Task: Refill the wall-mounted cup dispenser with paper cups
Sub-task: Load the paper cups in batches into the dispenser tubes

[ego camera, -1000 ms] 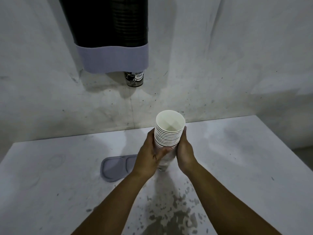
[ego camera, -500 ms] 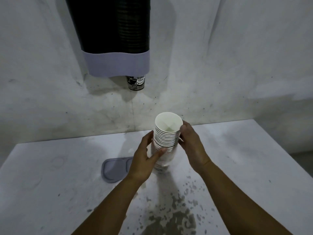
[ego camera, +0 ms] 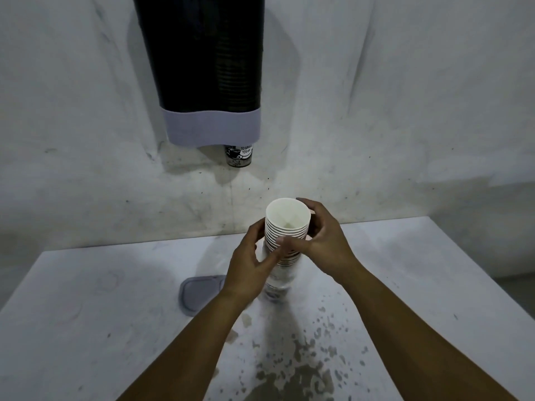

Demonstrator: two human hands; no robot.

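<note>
A tall stack of white paper cups (ego camera: 287, 231) stands upright on the white table (ego camera: 405, 285), open mouths up. My left hand (ego camera: 251, 267) wraps the stack's left side lower down. My right hand (ego camera: 324, 234) curls around the upper cups just under the rim, thumb across the front. On the wall above hangs the cup dispenser (ego camera: 208, 82), a dark tube with a pale lilac collar. A printed black-and-white cup (ego camera: 238, 156) pokes out of its bottom opening.
A grey lid-like tray (ego camera: 197, 290) lies flat on the table left of the stack, partly behind my left wrist. Wet splashes (ego camera: 304, 357) spot the tabletop near me. The stained white wall (ego camera: 405, 111) rises right behind the table.
My right hand has moved up from the stack's lower side to the top cups and closed round them. The left hand shifted its hold slightly. The view moved closer.
</note>
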